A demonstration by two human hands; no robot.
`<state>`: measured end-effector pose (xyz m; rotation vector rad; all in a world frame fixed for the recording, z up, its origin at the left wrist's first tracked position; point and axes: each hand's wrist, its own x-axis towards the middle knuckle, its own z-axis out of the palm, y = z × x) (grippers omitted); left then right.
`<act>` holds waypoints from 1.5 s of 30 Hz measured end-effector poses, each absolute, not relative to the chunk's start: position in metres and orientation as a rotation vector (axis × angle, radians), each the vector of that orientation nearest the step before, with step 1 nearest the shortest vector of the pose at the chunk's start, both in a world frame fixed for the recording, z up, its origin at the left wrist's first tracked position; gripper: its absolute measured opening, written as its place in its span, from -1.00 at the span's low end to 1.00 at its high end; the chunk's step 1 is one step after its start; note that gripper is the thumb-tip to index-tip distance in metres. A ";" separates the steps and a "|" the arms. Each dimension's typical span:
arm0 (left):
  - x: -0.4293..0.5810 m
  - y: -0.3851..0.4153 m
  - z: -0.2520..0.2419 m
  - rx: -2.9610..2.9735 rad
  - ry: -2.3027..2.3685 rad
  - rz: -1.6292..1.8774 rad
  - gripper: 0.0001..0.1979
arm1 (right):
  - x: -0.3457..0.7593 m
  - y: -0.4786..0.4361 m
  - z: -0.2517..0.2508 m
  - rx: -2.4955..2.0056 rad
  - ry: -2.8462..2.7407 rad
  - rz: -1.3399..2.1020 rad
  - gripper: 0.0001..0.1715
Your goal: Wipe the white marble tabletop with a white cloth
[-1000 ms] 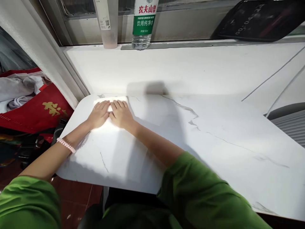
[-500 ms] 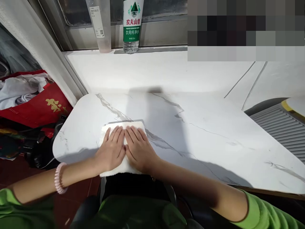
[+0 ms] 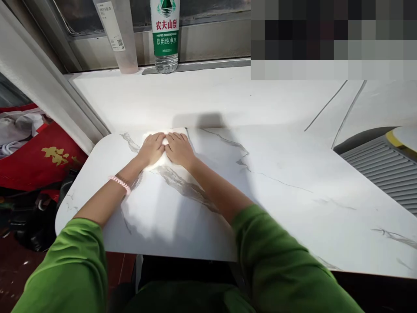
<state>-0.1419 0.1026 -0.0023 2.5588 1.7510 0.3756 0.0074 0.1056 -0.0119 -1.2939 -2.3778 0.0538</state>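
Observation:
A white cloth (image 3: 162, 162) lies flat on the white marble-patterned table (image 3: 280, 208), against its back edge by the wall. My left hand (image 3: 151, 150) rests palm down on the cloth's left half, with a pink coil band around the wrist. Beside it, my right hand (image 3: 178, 149) presses on the right half, and the thumbs of both hands nearly meet. The fingers of each hand are laid out over the cloth and point toward the wall, not wrapped around it. Much of the cloth is hidden under the hands.
On the window ledge stand a water bottle (image 3: 166, 41) with a green label and a frosted plastic container (image 3: 120, 41). A red bag (image 3: 42, 152) hangs or sits left of the table. At the right is a grey ribbed object (image 3: 381, 167). The upper right is pixelated.
Both hands have slid the cloth forward, away from my body, from near the table's front edge to its back edge. My arms are now stretched out. The view has shifted slightly.

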 end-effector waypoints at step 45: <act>-0.009 0.033 -0.008 2.620 1.628 0.295 -0.43 | 0.144 0.044 -0.021 -1.383 -2.520 -0.065 -0.33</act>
